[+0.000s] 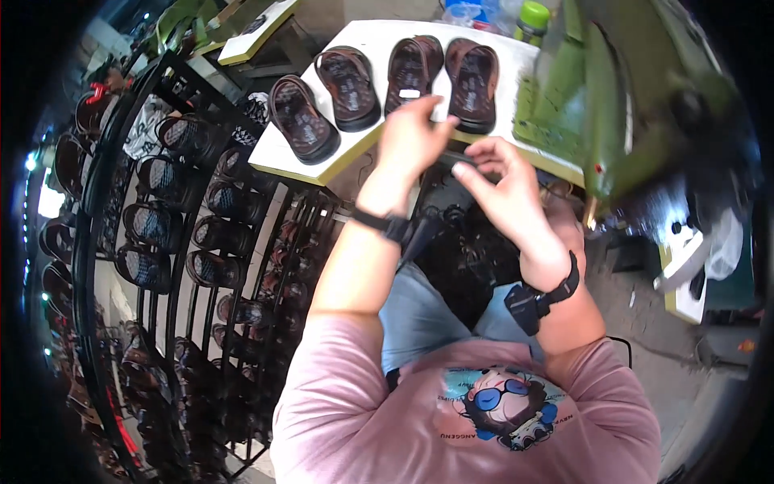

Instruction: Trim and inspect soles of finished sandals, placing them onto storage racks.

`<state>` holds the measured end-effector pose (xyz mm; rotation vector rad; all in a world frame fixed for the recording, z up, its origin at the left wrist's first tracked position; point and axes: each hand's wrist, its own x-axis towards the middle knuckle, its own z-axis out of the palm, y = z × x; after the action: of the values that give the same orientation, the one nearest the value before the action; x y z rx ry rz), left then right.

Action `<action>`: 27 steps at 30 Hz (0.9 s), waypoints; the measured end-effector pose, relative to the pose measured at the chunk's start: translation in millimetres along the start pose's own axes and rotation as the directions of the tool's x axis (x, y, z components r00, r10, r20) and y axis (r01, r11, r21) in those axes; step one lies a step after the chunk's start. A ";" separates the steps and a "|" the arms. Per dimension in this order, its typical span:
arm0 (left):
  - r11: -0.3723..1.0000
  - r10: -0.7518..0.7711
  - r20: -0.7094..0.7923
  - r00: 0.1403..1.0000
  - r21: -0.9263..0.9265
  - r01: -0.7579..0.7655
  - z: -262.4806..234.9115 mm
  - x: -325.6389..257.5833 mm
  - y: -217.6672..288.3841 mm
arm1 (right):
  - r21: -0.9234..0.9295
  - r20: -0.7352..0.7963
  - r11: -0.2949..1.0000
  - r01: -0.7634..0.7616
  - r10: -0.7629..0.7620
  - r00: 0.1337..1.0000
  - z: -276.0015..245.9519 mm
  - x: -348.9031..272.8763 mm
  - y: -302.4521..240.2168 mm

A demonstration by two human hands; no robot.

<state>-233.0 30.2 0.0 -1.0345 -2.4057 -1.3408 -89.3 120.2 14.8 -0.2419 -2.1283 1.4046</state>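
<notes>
Several dark brown slippers with wide straps stand in a row on a white table: a leftmost slipper (pixel 305 123), a second slipper (pixel 348 87), a third slipper (pixel 409 71) and a rightmost slipper (pixel 472 81). A small white tag (pixel 409 93) lies on the third slipper's footbed. My left hand (pixel 409 139) is at the table's front edge, just before that slipper, its thumb and forefinger apart. To its right, my right hand (pixel 506 176) has its fingers curled toward the thumb. A thin dark piece shows between them, too small to name.
The white table (pixel 363 36) has a yellowish front edge. A green machine (pixel 597 105) stands close on the right. On the left is a black rack (pixel 181 222) full of slippers. A green-capped bottle (pixel 532 20) stands at the back. Dark items lie below, between my knees.
</notes>
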 end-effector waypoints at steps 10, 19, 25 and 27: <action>0.800 -0.498 -0.117 0.859 0.319 0.507 -92.0 81.9 -138.2 | -0.705 -0.300 0.529 -0.473 0.382 0.874 98.0 207.3 74.5; 0.945 -0.127 -0.204 0.971 0.272 0.180 -108.6 -25.0 -122.1 | -0.843 -0.025 0.538 -0.016 -0.009 1.000 90.8 102.5 70.3; 0.850 -0.369 -0.268 0.890 0.291 0.440 -126.3 -284.2 -95.0 | -0.693 0.497 0.634 0.345 0.072 0.865 125.3 -119.5 100.6; 0.721 -0.605 -0.244 0.758 0.236 0.652 -132.6 -342.4 -110.4 | -0.625 0.569 0.743 0.238 0.225 0.791 152.4 -130.5 87.7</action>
<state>-74.6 -279.0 -162.5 0.0074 -2.8382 -1.0737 -80.0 -19.7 -153.4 -0.0292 -3.1485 0.6537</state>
